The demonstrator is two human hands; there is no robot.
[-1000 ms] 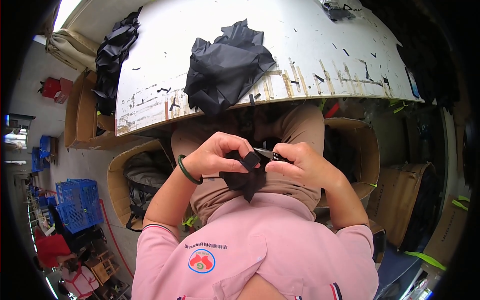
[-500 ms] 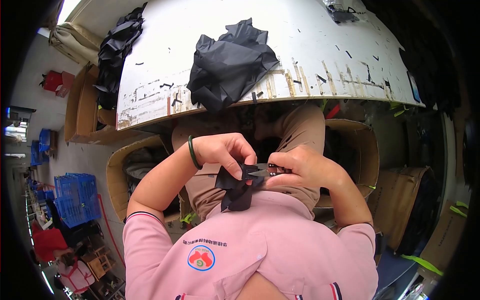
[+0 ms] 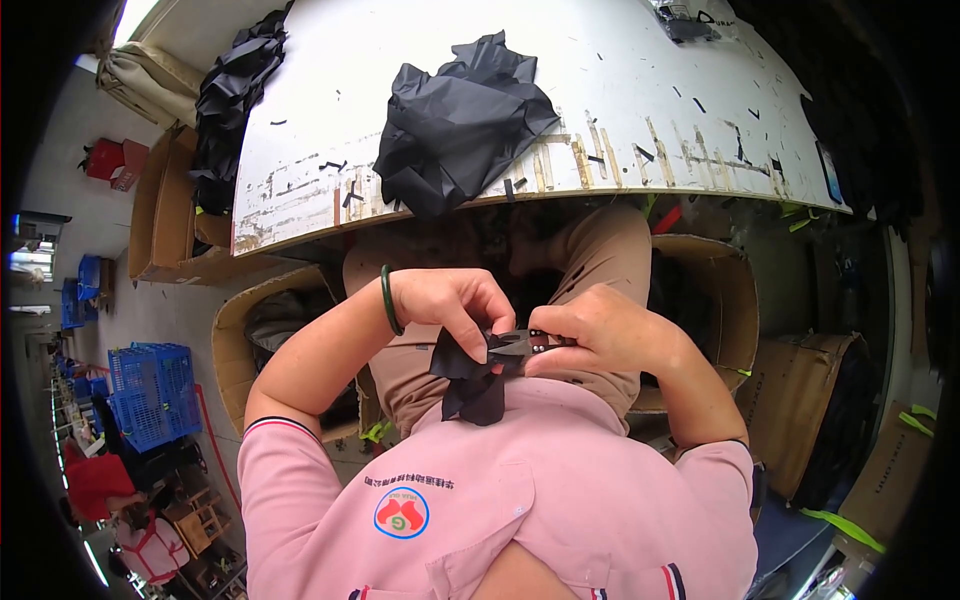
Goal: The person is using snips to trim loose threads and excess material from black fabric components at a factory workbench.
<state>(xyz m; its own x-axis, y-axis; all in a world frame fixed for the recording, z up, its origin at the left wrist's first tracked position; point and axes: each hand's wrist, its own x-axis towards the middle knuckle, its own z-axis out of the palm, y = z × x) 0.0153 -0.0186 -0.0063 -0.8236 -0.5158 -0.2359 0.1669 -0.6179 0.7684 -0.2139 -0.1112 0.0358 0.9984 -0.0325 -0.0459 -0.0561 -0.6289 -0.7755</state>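
My left hand [image 3: 450, 304] pinches a small piece of black fabric [image 3: 474, 396] between thumb and fingers, in front of my waist above my lap. The lower part of the piece hangs down against my pink shirt. In my right hand [image 3: 604, 332] is a pair of thread snips [image 3: 541, 346], with its blades pointing left at the fabric edge beside my left fingertips. Whether the tips are cutting into it, I cannot tell. A larger crumpled black fabric [image 3: 460, 125] lies on the white table [image 3: 620, 60], hanging slightly over the near edge.
Small black scraps [image 3: 643, 153] and old tape strips are scattered along the table's near edge. A clear bag [image 3: 685, 22] with black contents lies at the far right. Open cardboard boxes [image 3: 232, 345] flank my legs. More black fabric [image 3: 240, 95] drapes at the table's left side.
The snips' blades, spread apart before, now look closer together at the fabric. My right hand has shifted slightly left. My left hand keeps its pinch.
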